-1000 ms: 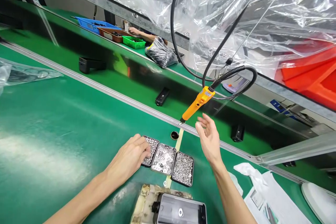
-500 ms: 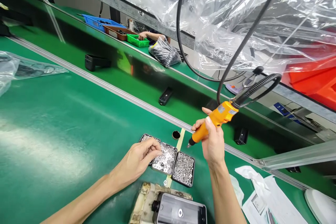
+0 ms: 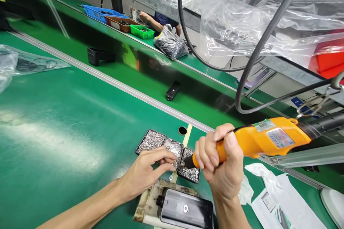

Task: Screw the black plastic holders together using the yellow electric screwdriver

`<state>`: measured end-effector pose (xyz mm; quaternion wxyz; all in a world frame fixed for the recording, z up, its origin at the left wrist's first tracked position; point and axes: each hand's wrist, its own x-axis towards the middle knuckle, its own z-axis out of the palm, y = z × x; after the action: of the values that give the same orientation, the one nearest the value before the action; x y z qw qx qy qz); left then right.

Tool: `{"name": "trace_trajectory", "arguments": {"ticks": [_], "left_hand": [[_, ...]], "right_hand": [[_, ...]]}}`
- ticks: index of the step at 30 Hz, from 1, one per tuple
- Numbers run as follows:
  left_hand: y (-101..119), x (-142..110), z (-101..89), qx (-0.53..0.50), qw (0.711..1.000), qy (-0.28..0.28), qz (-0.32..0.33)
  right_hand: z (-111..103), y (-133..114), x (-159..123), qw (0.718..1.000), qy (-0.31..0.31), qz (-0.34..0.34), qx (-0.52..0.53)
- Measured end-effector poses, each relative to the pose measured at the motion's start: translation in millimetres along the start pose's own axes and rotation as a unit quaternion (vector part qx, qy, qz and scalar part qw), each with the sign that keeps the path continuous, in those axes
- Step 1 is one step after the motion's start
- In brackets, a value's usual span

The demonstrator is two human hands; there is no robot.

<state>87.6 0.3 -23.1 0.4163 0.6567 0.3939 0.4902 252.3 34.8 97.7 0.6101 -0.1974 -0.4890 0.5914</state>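
Observation:
My right hand (image 3: 220, 159) is wrapped round an orange electric screwdriver (image 3: 258, 137), tilted with its black nose down to the left. The bit points at my left hand (image 3: 154, 166), whose thumb and fingers are pinched just short of the tip. Whatever is between those fingertips is too small to make out. Under and behind them are a tray of flat washers (image 3: 173, 146), a tray of small nuts (image 3: 191, 172) and another tray of small metal parts (image 3: 152, 139). Below lies a black device housing (image 3: 185, 205) on a worn, cream-coloured fixture (image 3: 146, 205), a washer-like ring on its face.
A conveyor (image 3: 134, 71) crosses behind, carrying several black housings (image 3: 172, 90). Beyond it stand blue (image 3: 94, 12), brown and green bins (image 3: 142, 32) and a person's arm (image 3: 153, 21). White papers (image 3: 290, 200) lie right. A cable (image 3: 249, 68) hangs overhead.
My right hand has swung the screwdriver down and left, levelling it, so its bit is now near my left fingertips. My left hand has shifted slightly right and down, still pinched.

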Motion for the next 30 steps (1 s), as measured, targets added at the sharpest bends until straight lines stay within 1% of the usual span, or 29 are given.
{"name": "trace_trajectory", "arguments": {"ticks": [3, 8, 12, 15, 18, 23, 25, 30], "left_hand": [[1, -3, 1.6, -0.028, 1.000, -0.004, -0.012], [4, -4, 3.5, -0.024, 1.000, 0.004, -0.017], [4, -4, 4.5, -0.033, 0.999, 0.006, -0.018], [3, -5, 5.8, -0.030, 0.999, 0.016, -0.010], [2, -6, 7.4, -0.012, 0.999, 0.034, 0.012], [3, -7, 9.5, 0.028, 0.996, 0.064, 0.049], [3, -7, 10.0, 0.029, 0.996, 0.068, 0.054], [2, -8, 11.5, 0.043, 0.996, 0.067, 0.051]], "right_hand": [[3, 4, -1, 1.000, -0.008, 0.009, 0.001], [6, 8, -3, 1.000, -0.008, 0.010, 0.003], [6, 9, -6, 1.000, -0.023, 0.010, -0.004], [6, 11, -8, 0.999, -0.028, 0.005, -0.014], [7, 12, -10, 0.999, -0.029, 0.004, -0.024], [8, 12, -10, 1.000, -0.016, -0.005, -0.025], [8, 12, -10, 0.999, -0.015, -0.004, -0.028], [10, 14, -11, 0.999, -0.033, 0.010, -0.040]]}}
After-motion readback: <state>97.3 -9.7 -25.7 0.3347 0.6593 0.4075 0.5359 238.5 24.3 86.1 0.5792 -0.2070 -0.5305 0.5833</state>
